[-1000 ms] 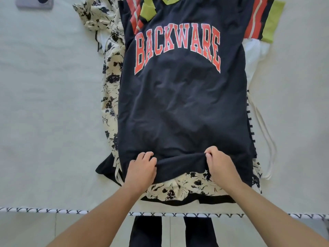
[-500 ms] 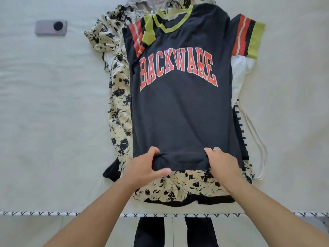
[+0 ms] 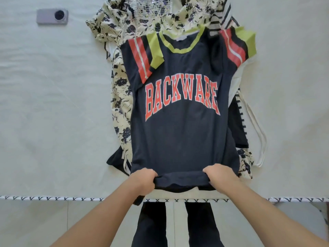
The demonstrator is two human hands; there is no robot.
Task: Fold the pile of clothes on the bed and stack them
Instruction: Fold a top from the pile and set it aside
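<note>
Head camera, looking down over a bed (image 3: 53, 122) covered in a pale sheet: a person's two bare forearms reach in from the bottom of the frame to a dark navy T-shirt (image 3: 181, 139) spread face-up on top of the pile of clothes (image 3: 122, 107). The left hand (image 3: 142, 180) and the right hand (image 3: 221, 175) each grip the shirt's bottom hem, fingers curled round a bunched fold of the dark cloth, with the hem stretched between them near the bed's front edge.

The shirt carries the word "BACKWARE" in orange-red block letters across the chest, a lime-green collar, and sleeves banded in orange-red, white and lime. The left sleeve is folded inward over the chest; the right sleeve lies out to the side. The shirt sits in the middle of the bed, its collar pointing away from the person.

Beneath it, a cream garment with a black floral print (image 3: 135, 20) shows along the left side, above the collar, and at the lower right corner. A black-and-white striped piece (image 3: 240, 122) peeks out on the right, next to a white garment (image 3: 238, 77) with long white straps (image 3: 258, 132) trailing over the sheet. A black edge of cloth (image 3: 115, 159) juts out at lower left.

A phone (image 3: 52, 16) lies camera-side up on the sheet at upper left, well apart from the clothes. A patterned trim (image 3: 53, 199) runs along the bed's front edge; below it are a pale tiled floor and the person's dark trouser legs (image 3: 151, 227).
</note>
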